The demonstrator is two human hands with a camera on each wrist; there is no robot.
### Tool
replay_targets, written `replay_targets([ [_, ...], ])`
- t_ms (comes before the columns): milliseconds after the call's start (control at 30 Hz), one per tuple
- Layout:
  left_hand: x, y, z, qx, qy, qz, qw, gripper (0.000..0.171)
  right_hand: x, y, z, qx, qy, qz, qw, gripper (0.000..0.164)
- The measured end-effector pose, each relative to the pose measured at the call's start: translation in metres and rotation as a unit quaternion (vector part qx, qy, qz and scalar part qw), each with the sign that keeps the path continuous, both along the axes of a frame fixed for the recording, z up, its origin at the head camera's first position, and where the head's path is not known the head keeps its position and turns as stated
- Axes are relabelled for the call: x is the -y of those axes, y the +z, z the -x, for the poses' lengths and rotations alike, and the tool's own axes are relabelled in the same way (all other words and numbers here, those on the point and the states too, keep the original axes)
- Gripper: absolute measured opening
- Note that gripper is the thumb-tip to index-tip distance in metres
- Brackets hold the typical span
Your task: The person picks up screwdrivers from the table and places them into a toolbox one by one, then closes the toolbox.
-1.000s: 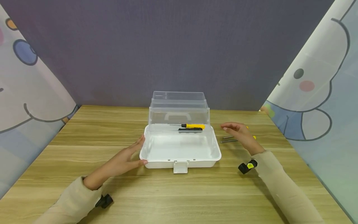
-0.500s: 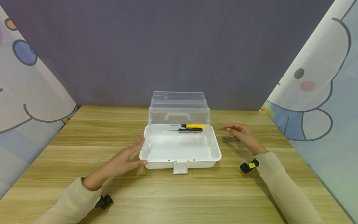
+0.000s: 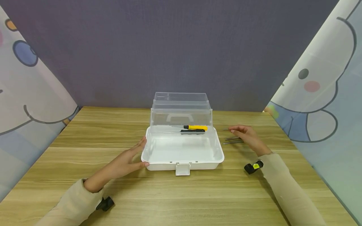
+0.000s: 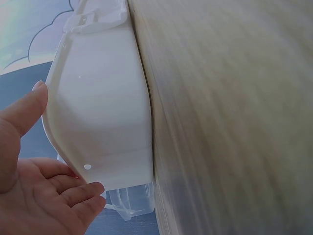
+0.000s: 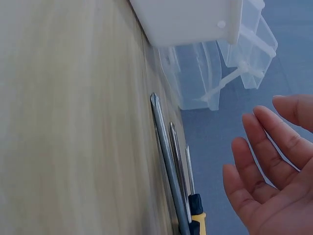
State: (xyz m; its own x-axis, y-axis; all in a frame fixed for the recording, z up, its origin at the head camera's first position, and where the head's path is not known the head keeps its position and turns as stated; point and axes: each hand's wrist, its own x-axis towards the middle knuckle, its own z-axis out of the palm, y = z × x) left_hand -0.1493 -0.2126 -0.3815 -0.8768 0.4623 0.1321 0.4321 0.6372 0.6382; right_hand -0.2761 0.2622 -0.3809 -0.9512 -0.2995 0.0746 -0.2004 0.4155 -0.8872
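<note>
A white toolbox (image 3: 182, 165) with a raised clear lid (image 3: 181, 103) stands mid-table. My left hand (image 3: 121, 164) rests against its left end, thumb at the front corner and fingers along the side rim; they look fairly straight. Inside, toward the back, lie a yellow-handled screwdriver (image 3: 197, 127) and a black-handled screwdriver (image 3: 193, 131). Right of the box, my right hand (image 3: 249, 137) hovers over three screwdrivers. In the right wrist view its fingers are loosely bent and hold nothing, beside a thick screwdriver shaft (image 5: 168, 161), a thinner shaft (image 5: 180, 164) and a screwdriver with a black-and-yellow handle (image 5: 196, 208).
The toolbox's front latch (image 3: 182, 169) hangs down toward the person. A wooden table (image 3: 181, 201) reaches back to a dark grey partition (image 3: 181, 53). Cartoon-printed panels (image 3: 308, 94) flank the table on both sides.
My right hand has shifted slightly to the right over the screwdrivers, and a metal tip now shows past its fingers. The left hand and toolbox stay in place.
</note>
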Motion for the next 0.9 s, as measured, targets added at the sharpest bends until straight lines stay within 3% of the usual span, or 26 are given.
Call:
replay_targets([
  [433,-0.001,0.001,0.000,0.007,0.003,-0.002,1.0000,0.088,-0.019,-0.003,0.003,-0.017,0.012,-0.038,0.999,0.041],
  [900,0.000,0.001,-0.001,0.009,0.003,-0.001,1.0000,0.087,-0.042,-0.006,0.004,-0.029,0.061,-0.036,0.997,0.036],
])
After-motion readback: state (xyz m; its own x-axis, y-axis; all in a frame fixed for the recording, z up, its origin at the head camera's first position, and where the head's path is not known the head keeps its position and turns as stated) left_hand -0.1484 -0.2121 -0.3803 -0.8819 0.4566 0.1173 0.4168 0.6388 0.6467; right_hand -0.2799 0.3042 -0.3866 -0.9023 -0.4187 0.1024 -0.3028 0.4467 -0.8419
